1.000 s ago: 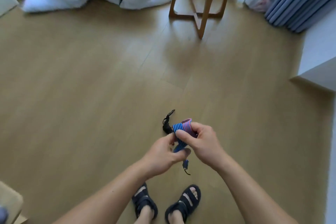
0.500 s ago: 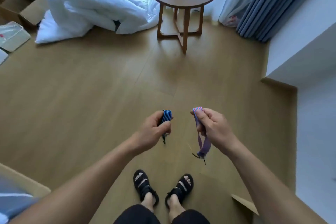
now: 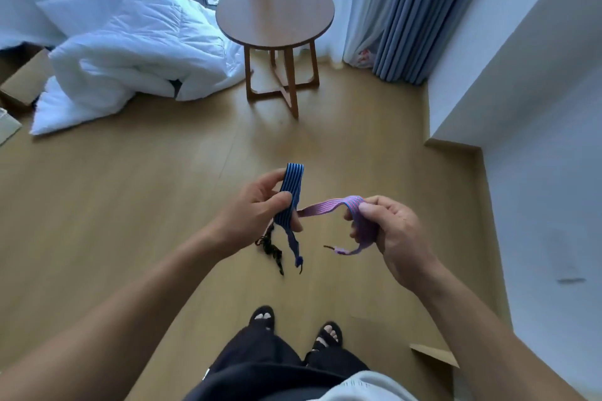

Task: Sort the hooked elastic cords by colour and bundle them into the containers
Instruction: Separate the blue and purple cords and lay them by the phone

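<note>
My left hand (image 3: 257, 210) grips a folded blue striped elastic cord (image 3: 291, 192); its fold sticks up above my fingers and its ends with black hooks (image 3: 273, 252) dangle below. My right hand (image 3: 389, 233) pinches a purple striped elastic cord (image 3: 325, 207) at its bend. One purple strand stretches left to my left hand, the other curls under my right palm and ends in a small hook (image 3: 332, 248). Both hands are held at waist height over the wooden floor.
A round wooden side table (image 3: 275, 15) stands ahead, with a white duvet (image 3: 127, 52) heaped to its left. Cardboard boxes (image 3: 26, 78) lie at the far left, and a cardboard flap (image 3: 433, 355) at the lower right. Curtains (image 3: 410, 10) and a white wall (image 3: 534, 101) close the right side.
The view has tilted up toward the table. The purple cord, hanging from my right hand before, now stretches across to my left hand. The blue cord's fold stands higher above my left fingers.
</note>
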Tool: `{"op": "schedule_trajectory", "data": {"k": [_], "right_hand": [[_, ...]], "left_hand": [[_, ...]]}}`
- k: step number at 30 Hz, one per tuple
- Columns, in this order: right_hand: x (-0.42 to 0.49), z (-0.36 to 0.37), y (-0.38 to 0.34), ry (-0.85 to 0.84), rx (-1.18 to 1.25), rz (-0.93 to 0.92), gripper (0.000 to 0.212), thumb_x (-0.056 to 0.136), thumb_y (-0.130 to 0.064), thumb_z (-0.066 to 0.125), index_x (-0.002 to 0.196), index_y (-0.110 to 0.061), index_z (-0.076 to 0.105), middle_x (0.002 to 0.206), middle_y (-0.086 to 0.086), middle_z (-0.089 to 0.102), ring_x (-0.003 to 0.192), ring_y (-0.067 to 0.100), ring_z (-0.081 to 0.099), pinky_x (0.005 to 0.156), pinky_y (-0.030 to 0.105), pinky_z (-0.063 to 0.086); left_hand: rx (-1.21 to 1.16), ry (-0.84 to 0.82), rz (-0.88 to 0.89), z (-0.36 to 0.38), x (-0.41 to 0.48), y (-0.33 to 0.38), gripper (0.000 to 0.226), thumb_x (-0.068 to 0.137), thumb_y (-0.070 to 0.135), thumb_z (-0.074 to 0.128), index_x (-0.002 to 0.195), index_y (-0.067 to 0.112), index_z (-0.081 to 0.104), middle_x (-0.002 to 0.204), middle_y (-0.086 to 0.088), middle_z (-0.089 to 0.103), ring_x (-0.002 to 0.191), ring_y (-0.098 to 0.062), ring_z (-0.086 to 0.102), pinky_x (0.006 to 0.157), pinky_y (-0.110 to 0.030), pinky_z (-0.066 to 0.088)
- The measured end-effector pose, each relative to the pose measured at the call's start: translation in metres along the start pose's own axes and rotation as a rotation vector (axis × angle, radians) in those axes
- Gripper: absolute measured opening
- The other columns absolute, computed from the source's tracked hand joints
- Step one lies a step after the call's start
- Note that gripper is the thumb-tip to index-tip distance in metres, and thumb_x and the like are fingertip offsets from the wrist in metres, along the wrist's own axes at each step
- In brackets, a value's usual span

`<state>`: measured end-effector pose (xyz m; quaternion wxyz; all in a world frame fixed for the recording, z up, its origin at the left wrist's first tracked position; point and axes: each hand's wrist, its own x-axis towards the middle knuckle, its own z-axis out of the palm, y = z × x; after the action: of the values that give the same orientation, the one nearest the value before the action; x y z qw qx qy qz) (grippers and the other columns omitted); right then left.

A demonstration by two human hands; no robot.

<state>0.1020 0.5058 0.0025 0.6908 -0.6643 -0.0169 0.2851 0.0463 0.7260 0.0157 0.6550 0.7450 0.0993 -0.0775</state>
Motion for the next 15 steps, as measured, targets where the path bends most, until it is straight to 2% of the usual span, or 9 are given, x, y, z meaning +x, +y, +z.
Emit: {"op": "schedule_trajectory", "data": {"k": [2,5,7,12,15], "right_hand": [[-0.004,0.003,-0.005,0.038,-0.008,-0.020,0.025,0.083,-0.030,0.070,0.073,-0.009,0.063,0.075,0.008,0.066,0.057,0.018,0.056,0.057,0.034,0.046],[-0.012,0.010,-0.015,0.090,-0.018,-0.106,0.033,0.083,-0.033,0.064,0.080,0.000,0.064,0.067,0.007,0.065,0.060,0.022,0.056,0.059,0.034,0.047],[-0.018,0.014,-0.024,0.111,-0.012,-0.158,0.040,0.082,-0.032,0.062,0.089,0.008,0.064,0.061,0.003,0.063,0.058,0.021,0.054,0.057,0.028,0.047],[-0.028,0.026,-0.030,0.188,-0.033,-0.162,0.023,0.098,-0.011,0.051,0.098,0.009,0.063,0.056,-0.007,0.060,0.048,0.013,0.045,0.048,0.018,0.038],[-0.038,0.033,-0.028,0.252,-0.007,-0.141,0.017,0.100,-0.005,0.046,0.108,0.004,0.059,0.071,0.006,0.068,0.045,0.013,0.041,0.047,0.021,0.036]], "left_hand": [[-0.038,-0.032,0.006,-0.001,0.003,0.008,0.034,0.101,-0.002,0.037,0.130,0.011,0.050,0.069,-0.019,0.067,0.065,-0.028,0.068,0.069,-0.032,0.056],[-0.032,-0.100,-0.014,-0.005,0.009,0.017,0.028,0.101,0.000,0.041,0.124,0.008,0.054,0.064,-0.012,0.062,0.059,-0.027,0.063,0.063,-0.031,0.054],[0.003,-0.160,-0.019,-0.009,0.012,0.023,0.028,0.099,0.001,0.048,0.124,0.010,0.055,0.066,-0.008,0.063,0.061,-0.026,0.063,0.064,-0.031,0.054],[0.008,-0.264,-0.004,-0.014,0.018,0.036,0.021,0.100,0.011,0.050,0.115,0.015,0.062,0.079,-0.007,0.069,0.070,-0.027,0.068,0.069,-0.032,0.056],[-0.057,-0.299,-0.020,-0.010,0.023,0.039,0.018,0.100,0.008,0.048,0.109,0.011,0.064,0.078,-0.010,0.071,0.066,-0.029,0.067,0.068,-0.036,0.055]]}}
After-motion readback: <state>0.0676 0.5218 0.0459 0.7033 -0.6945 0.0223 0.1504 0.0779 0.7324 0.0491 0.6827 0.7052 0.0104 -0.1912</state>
